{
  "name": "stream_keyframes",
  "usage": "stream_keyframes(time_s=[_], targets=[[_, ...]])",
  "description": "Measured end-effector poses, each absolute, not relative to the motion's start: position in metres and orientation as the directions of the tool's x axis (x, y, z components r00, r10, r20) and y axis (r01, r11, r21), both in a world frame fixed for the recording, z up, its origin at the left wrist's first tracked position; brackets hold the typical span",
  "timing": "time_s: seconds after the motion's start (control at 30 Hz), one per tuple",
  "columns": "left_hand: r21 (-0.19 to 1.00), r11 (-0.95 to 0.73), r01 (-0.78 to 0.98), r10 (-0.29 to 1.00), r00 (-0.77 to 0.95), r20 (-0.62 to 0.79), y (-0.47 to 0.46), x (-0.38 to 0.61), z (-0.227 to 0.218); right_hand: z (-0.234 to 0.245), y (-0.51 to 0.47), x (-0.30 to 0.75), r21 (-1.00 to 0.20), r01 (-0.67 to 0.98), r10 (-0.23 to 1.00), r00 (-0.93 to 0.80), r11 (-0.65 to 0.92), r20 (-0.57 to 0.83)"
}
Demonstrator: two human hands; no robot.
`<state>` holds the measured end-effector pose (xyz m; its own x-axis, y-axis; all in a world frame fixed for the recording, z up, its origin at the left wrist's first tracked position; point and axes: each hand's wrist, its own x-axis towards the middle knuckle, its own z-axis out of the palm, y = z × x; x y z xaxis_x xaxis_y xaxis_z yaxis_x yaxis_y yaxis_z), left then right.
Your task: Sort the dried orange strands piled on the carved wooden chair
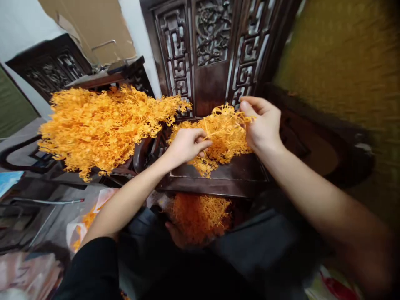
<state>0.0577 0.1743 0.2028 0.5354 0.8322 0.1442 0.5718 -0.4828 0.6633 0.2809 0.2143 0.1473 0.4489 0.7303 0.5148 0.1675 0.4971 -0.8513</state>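
My left hand pinches a thin yellow-orange strand at the near left side of a small heap of frilly orange plastic sprigs. At the heap's right edge, my right hand is closed, thumb against forefinger, on the tip of an orange sprig. The strands run between both hands above the heap, which lies on a dark wooden seat. Whether they are one piece I cannot tell. A much bigger pile of the same orange sprigs rises to the left.
Carved dark wood panels stand behind the seat. More orange pieces lie below its front edge, between my legs. On the floor at left is a white plastic bag with orange bits. A woven mat is at right.
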Motion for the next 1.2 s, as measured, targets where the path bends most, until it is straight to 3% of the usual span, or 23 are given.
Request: stream_keyframes(time_s=[0.1, 0.27, 0.37, 0.43, 0.5, 0.63, 0.77, 0.87, 0.97, 1.07, 1.2], targets=[[0.787, -0.401, 0.469, 0.831, 0.547, 0.098, 0.185, 0.066, 0.201, 0.107, 0.210, 0.310, -0.881, 0.277, 0.800, 0.376, 0.385, 0.468], [0.642, -0.591, 0.489, 0.782, 0.542, 0.307, 0.195, 0.082, 0.190, 0.101, 0.178, 0.333, -0.773, 0.448, 0.700, 0.361, 0.449, 0.616], [0.580, -0.676, 0.456, 0.724, 0.559, 0.405, 0.199, 0.093, 0.174, 0.110, 0.160, 0.325, -0.680, 0.473, 0.754, 0.048, 0.560, 0.655], [0.639, -0.663, 0.389, 0.734, 0.506, 0.454, 0.201, 0.103, 0.162, 0.106, 0.156, 0.312, -0.679, 0.483, 0.815, -0.145, 0.554, 0.562], [0.744, -0.603, 0.288, 0.778, 0.419, 0.469, 0.201, 0.113, 0.147, 0.096, 0.156, 0.298, -0.708, 0.496, 0.859, -0.193, 0.503, 0.474], [0.910, -0.372, 0.183, 0.870, 0.411, 0.273, 0.197, 0.130, 0.118, 0.077, 0.160, 0.275, -0.797, 0.451, 0.912, -0.126, 0.403, 0.390], [0.884, -0.323, 0.338, 0.846, 0.521, 0.110, 0.194, 0.120, 0.108, 0.074, 0.162, 0.271, -0.892, 0.293, 0.938, -0.128, 0.345, 0.321], [0.878, -0.388, 0.279, 0.784, 0.601, 0.155, 0.194, 0.101, 0.116, 0.077, 0.161, 0.273, -0.895, 0.217, 0.911, -0.233, 0.389, 0.339], [0.902, -0.407, 0.141, 0.745, 0.623, 0.239, 0.192, 0.091, 0.125, 0.078, 0.158, 0.271, -0.836, 0.338, 0.890, -0.309, 0.433, 0.336], [0.922, -0.385, 0.035, 0.811, 0.490, 0.320, 0.189, 0.092, 0.124, 0.076, 0.155, 0.264, -0.830, 0.349, 0.872, -0.391, 0.436, 0.293], [0.869, -0.493, 0.035, 0.851, 0.227, 0.474, 0.190, 0.091, 0.117, 0.077, 0.152, 0.257, -0.942, 0.175, 0.848, -0.504, 0.287, 0.165]])
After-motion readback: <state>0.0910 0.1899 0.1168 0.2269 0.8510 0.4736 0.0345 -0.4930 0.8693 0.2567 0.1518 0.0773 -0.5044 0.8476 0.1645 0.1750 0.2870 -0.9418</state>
